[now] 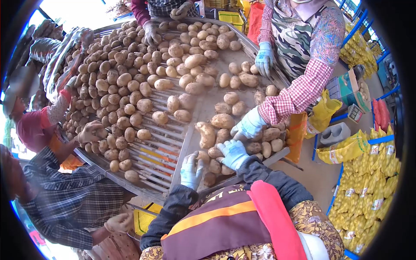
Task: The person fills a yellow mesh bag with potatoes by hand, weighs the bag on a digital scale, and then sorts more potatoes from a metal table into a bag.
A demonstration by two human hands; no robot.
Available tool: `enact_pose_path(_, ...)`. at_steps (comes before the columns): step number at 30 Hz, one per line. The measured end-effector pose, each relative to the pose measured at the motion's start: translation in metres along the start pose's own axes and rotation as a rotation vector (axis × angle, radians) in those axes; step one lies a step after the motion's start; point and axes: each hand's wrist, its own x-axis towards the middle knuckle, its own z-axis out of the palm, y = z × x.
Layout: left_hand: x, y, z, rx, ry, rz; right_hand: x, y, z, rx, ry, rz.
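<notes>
Many potatoes [123,79] lie on a slatted metal table [151,158] with a flat metal part [184,149] on its right. Near that part's front edge is my left hand [191,172], in a pale blue and white glove, fingers apart and nothing in them, beside some potatoes. To its right, my right hand [233,154], gloved alike, rests over potatoes with its fingers spread. A large knobbly potato [207,134] lies just beyond and between my hands. A co-worker's gloved hand [249,125] reaches in close above my right hand.
A co-worker in checked sleeves [299,93] leans in from the right. Other co-workers stand at the far side and left, one in a plaid shirt [73,195]. Filled yellow net bags [368,190] are stacked at the right, near a grey block [336,133]. An orange sack [297,136] hangs at the table's right edge.
</notes>
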Motion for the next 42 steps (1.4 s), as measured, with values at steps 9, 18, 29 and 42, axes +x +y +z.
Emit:
enact_pose_path(9, 0.007, -0.026, 0.027, -0.409, -0.188, -0.183, 0.012, -0.004, 0.011, 0.464, 0.154, 0.06)
enact_pose_path(18, -0.003, 0.012, -0.019, -0.819, -0.079, -0.636, 0.035, -0.044, -0.016, -0.175, -0.17, 0.033)
enact_pose_path(29, -0.015, 0.024, -0.068, -1.606, -0.463, -0.389, 0.006, -0.06, -0.062, 0.899, -0.008, -0.39)
enact_pose_path(42, -0.035, 0.021, -0.065, -1.428, -0.205, -0.335, -0.001, -0.062, -0.031, 1.173, -0.036, -0.194)
